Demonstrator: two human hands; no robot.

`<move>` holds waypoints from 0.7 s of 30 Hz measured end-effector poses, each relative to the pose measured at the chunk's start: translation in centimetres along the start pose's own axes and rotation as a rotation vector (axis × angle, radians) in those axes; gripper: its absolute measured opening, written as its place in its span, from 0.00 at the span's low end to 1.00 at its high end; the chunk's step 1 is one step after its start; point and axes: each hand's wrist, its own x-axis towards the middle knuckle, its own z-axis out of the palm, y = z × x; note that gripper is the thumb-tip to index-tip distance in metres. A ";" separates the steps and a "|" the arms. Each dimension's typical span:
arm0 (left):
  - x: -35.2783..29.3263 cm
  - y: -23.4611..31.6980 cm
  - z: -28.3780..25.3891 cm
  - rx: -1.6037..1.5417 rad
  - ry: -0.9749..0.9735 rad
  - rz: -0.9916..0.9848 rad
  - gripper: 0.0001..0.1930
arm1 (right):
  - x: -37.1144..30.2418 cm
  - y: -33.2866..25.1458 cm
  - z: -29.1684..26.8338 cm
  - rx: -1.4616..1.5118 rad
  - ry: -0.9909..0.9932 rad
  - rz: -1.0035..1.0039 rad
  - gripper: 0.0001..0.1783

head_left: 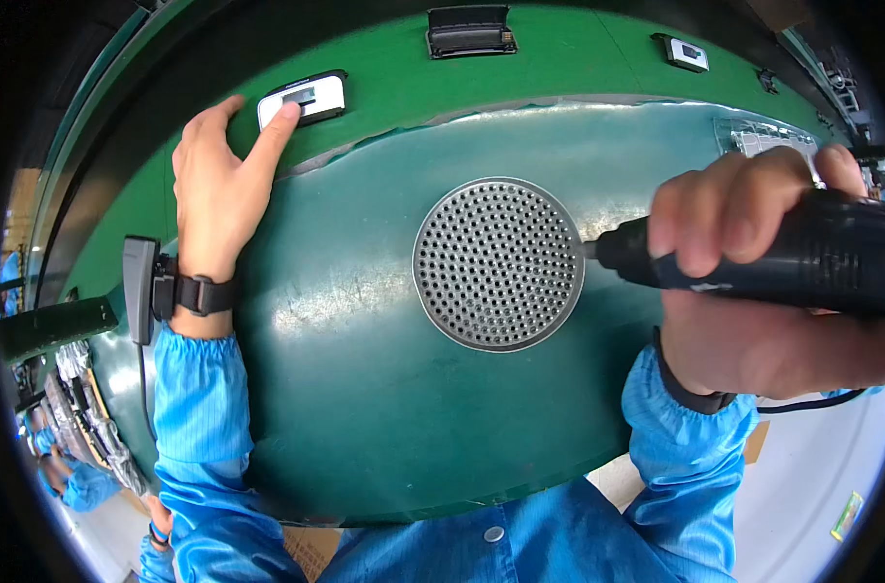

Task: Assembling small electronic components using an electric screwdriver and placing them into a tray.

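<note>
My left hand (221,180) reaches to the green strip at the far left, thumb and fingers spread. Its thumb tip overlaps a white-and-black plastic housing (328,95) with a rectangular opening; the fingers lie beside the housing, not wrapped round it. In my right hand (744,223) is a black power screwdriver (812,257), held sideways with its tip pointing left. That tip appears at the right rim of a round metal tray (501,346) with rows of small holes. Whether it touches the tray, and whether screws sit in the holes, I cannot tell.
On the green strip (569,58) stand a black open housing (469,39) and another white-and-black housing (688,54). A clear plastic tray (768,139) is behind my right hand. Wrapped parts (85,413) and another person's blue sleeve (87,486) show at lower left.
</note>
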 end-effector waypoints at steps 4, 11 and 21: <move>0.4 0.6 -0.2 -0.136 -0.158 0.103 0.30 | 0.4 -0.2 1.3 -0.073 0.011 0.056 0.55; -1.3 1.3 -2.2 -0.907 -0.066 0.020 0.14 | 0.5 1.4 0.0 -0.013 -0.048 -0.095 0.53; -15.3 5.7 -11.1 -0.146 -0.319 0.779 0.15 | 1.2 2.7 2.5 -0.008 0.227 -0.109 0.51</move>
